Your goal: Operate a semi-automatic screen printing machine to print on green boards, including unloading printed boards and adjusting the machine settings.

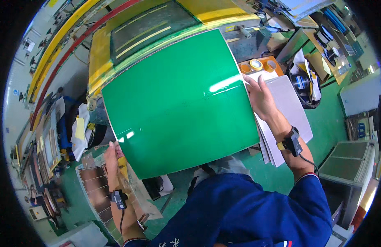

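A large glossy green sheet [178, 111] with a thin pale edge spans the space in front of me, held between both hands. My left hand [113, 155] is closed at its left edge near the lower corner, thumb up along the rim. On the opposite side, my right hand [260, 96] grips the right edge, its thumb visible and some fingers hidden beneath the sheet. Bright light streaks reflect off the surface. The sheet's far edge overlaps the front of a yellow-framed printing screen [153, 31].
Right of the sheet lies a stack of pale grey boards [291, 107], with tape rolls [256, 64] on an orange surface behind it. A stuffed waste bin [307, 82] stands farther right. Left are another bin with papers [80, 131] and a rack [93, 189]. A red rail [71, 61] runs upper left.
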Tool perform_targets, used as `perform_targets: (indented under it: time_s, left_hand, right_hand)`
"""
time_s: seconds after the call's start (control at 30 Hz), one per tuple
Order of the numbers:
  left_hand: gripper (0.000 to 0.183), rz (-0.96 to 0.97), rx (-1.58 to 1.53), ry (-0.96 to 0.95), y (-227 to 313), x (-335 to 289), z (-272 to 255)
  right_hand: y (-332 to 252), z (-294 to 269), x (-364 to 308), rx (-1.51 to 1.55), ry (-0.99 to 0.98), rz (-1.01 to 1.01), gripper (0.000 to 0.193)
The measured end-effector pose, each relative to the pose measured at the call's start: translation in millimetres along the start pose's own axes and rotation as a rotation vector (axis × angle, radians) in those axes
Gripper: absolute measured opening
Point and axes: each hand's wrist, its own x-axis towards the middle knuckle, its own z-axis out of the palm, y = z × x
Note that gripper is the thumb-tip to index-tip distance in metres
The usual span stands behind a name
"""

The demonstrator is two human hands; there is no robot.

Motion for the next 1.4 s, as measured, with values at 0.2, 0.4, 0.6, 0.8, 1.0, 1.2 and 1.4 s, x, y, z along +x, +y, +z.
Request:
perform_targets:
  time_s: [0.2,0.4,0.6,0.8,1.0,1.2,1.4]
  left_hand:
    - [0.051,0.038,-0.008,0.050,16.6,-8.9,9.9]
    - [0.049,0.124,-0.038,0.066,33.7,-17.1,18.4]
    - [0.046,0.170,-0.079,0.062,45.0,-21.8,28.6]
    - [0.050,0.208,-0.086,0.072,33.2,-18.9,32.7]
    - [0.049,0.216,0.010,0.098,-7.0,-9.8,10.4]
    - [0.048,0.222,-0.045,0.101,17.8,-25.0,27.5]
    - [0.047,0.236,-0.059,0.075,27.3,-35.7,30.0]
  right_hand:
    - [4.9,-6.1,-1.0,-0.038,0.017,-0.070,0.087]
    - [1.6,-2.9,-3.8,-0.046,0.039,-0.088,0.086]
    - [5.0,-19.6,-5.1,-0.082,0.035,-0.108,0.091]
    - [7.9,-16.5,-8.0,-0.174,0.067,-0.164,0.098]
    - [17.1,-20.4,-7.2,-0.215,0.055,-0.244,0.099]
    - [19.6,-21.3,-8.0,-0.257,0.078,-0.237,0.100]
    - [21.5,-24.0,-8.1,-0.254,0.059,-0.235,0.097]
